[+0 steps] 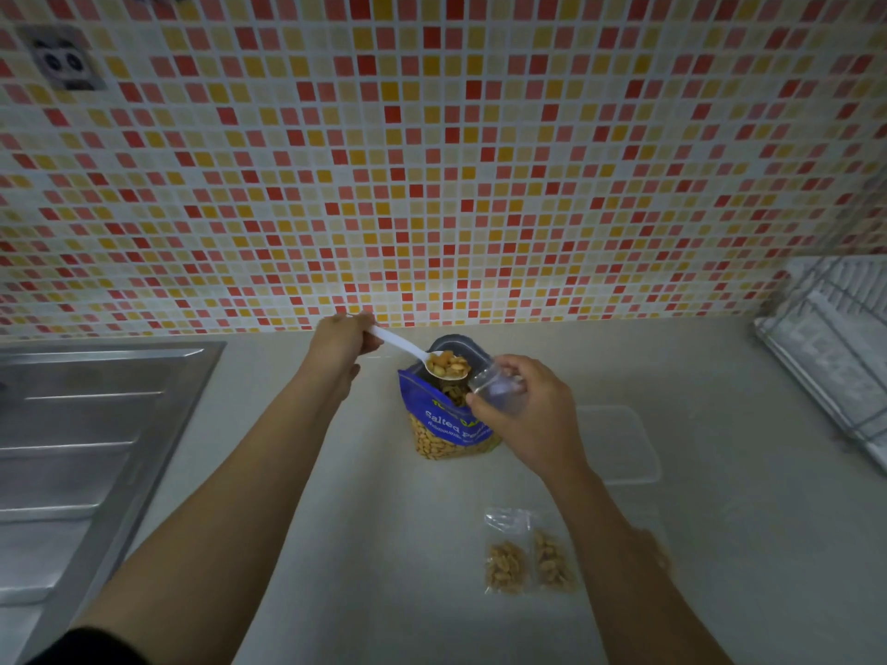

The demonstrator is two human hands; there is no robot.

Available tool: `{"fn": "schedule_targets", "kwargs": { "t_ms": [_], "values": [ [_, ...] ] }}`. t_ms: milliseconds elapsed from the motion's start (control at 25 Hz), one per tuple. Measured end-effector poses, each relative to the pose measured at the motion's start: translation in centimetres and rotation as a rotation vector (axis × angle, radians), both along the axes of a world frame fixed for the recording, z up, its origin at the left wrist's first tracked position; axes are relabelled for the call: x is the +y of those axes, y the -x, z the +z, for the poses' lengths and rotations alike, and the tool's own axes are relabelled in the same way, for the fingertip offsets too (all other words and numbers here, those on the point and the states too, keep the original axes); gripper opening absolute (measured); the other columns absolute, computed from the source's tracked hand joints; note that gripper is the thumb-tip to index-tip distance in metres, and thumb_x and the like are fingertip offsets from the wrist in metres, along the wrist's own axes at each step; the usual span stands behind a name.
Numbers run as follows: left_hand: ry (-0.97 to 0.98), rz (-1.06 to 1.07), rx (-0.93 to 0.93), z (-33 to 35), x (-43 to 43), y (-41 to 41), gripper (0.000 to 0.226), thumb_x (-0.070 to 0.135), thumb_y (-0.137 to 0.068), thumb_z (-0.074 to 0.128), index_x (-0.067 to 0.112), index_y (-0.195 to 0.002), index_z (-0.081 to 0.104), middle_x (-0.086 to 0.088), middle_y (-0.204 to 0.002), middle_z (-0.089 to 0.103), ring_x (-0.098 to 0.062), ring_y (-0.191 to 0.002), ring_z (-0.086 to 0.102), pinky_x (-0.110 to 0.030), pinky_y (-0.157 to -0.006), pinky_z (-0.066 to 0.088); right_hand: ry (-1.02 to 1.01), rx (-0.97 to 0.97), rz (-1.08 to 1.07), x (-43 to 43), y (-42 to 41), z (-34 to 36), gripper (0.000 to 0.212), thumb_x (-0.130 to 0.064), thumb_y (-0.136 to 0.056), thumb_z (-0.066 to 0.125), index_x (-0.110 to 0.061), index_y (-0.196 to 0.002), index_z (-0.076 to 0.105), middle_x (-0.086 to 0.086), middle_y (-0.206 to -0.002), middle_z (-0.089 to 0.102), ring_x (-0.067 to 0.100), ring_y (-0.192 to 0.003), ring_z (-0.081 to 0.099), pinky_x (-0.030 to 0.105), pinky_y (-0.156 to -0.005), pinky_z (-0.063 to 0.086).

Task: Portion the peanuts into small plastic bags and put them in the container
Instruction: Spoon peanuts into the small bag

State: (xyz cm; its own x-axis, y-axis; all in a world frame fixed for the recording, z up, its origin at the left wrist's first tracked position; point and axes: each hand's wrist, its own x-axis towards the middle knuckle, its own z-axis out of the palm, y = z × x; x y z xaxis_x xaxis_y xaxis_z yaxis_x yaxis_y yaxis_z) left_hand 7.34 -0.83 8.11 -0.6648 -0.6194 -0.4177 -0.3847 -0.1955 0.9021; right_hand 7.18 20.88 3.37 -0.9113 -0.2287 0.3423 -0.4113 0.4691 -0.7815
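Shows left grip [343, 340] pinching spoon [408, 350] heaped with peanuts [447, 364] over open pack [446, 424] on bench [384, 520], right grip [528, 415] pinching clear bag [497, 388] just beside it, filled bags [530, 551] near container [619, 443]; risks spilling nuts through sagging bag mouth or early tip.

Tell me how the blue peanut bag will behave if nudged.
The peanut bag stands upright, mouth open: a hard nudge may tip and spill it. Its clear lower part looks full of nuts, so probably bottom-heavy. Soft film would likely dent.
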Motion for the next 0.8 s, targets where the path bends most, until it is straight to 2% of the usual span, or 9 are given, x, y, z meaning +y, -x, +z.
{"fn": "schedule_targets", "kwargs": {
  "t_ms": [120,240,320,400,520,600,680,760,800],
  "values": [
    [0.008,-0.014,0.02,1.8,-0.4,0.4,0.018,0.022,-0.093,0.049,0.019,-0.076,0.055,0.002,-0.066,0.058,-0.007,-0.071,0.058,-0.033,-0.077,0.034,-0.009,-0.008,-0.032,-0.9,0.1,0.2,0.043,-0.028,-0.065,0.08,-0.018,-0.102,0.062,-0.01,-0.089,0.06,0.009,-0.078,0.056,0.007,-0.064,0.038],
    [0.119,-0.087,0.053,3.8,0.0,0.6,0.018,0.022,-0.092,0.049,0.015,-0.078,0.058,-0.001,-0.069,0.06,-0.01,-0.07,0.057,-0.028,-0.065,0.034,0.02,-0.018,-0.054,-1.7,0.2,0.5,0.044,-0.032,-0.064,0.08,-0.02,-0.103,0.061,-0.009,-0.091,0.062,0.008,-0.08,0.057,0.011,-0.067,0.042],
    [0.285,-0.174,0.076,4.9,0.8,1.0,0.017,0.021,-0.091,0.05,0.012,-0.082,0.06,-0.006,-0.078,0.064,-0.017,-0.076,0.061,-0.026,-0.059,0.036,0.057,-0.044,-0.063,-2.2,0.2,0.7,0.045,-0.033,-0.065,0.08,-0.022,-0.104,0.061,-0.011,-0.091,0.061,0.007,-0.082,0.057,0.008,-0.068,0.041],
    [0.444,-0.311,0.142,6.3,2.3,1.1,0.019,0.022,-0.092,0.05,0.008,-0.09,0.063,-0.007,-0.083,0.066,-0.02,-0.079,0.063,-0.025,-0.063,0.044,0.098,-0.068,-0.073,-2.7,0.1,1.1,0.045,-0.034,-0.065,0.08,-0.023,-0.104,0.061,-0.012,-0.093,0.062,0.006,-0.083,0.058,0.006,-0.069,0.038],
    [0.86,-0.591,0.182,8.8,4.8,0.7,0.025,0.027,-0.095,0.049,0.009,-0.084,0.062,0.002,-0.071,0.063,-0.011,-0.059,0.055,-0.019,-0.053,0.041,0.208,-0.087,-0.075,-3.2,-0.1,1.5,0.039,-0.032,-0.064,0.081,-0.026,-0.098,0.061,-0.011,-0.092,0.066,0.005,-0.082,0.062,0.016,-0.073,0.047],
    [1.02,-0.585,0.23,10.6,5.0,0.2,0.025,0.031,-0.094,0.049,0.013,-0.083,0.063,0.003,-0.071,0.063,-0.01,-0.06,0.056,-0.022,-0.055,0.042,0.247,-0.086,-0.073,-3.0,-0.2,1.4,0.037,-0.032,-0.064,0.081,-0.029,-0.094,0.061,-0.011,-0.089,0.066,0.007,-0.082,0.063,0.02,-0.073,0.05],
    [0.867,-0.441,0.277,11.4,3.7,0.1,0.023,0.03,-0.094,0.051,0.013,-0.091,0.066,0.001,-0.079,0.065,-0.011,-0.068,0.058,-0.02,-0.058,0.042,0.27,-0.112,-0.083,-2.3,-0.2,1.3,0.037,-0.031,-0.064,0.082,-0.029,-0.093,0.059,-0.011,-0.088,0.065,0.008,-0.082,0.064,0.022,-0.072,0.051],
    [0.686,-0.324,0.289,10.5,2.2,-0.1,0.022,0.028,-0.094,0.051,0.011,-0.096,0.066,-0.003,-0.088,0.068,-0.013,-0.078,0.061,-0.018,-0.06,0.039,0.338,-0.192,-0.113,-1.3,-0.2,1.3,0.035,-0.027,-0.066,0.083,-0.024,-0.091,0.059,-0.012,-0.082,0.065,0.002,-0.07,0.064,0.018,-0.066,0.051],
    [0.668,-0.327,0.255,9.3,1.9,0.0,0.022,0.026,-0.093,0.052,0.01,-0.097,0.067,-0.005,-0.092,0.068,-0.013,-0.081,0.06,-0.018,-0.061,0.038,0.402,-0.249,-0.123,-0.8,0.0,1.3,0.033,-0.024,-0.066,0.083,-0.02,-0.088,0.059,-0.01,-0.079,0.064,-0.003,-0.063,0.062,0.015,-0.063,0.051]
  ]
}}
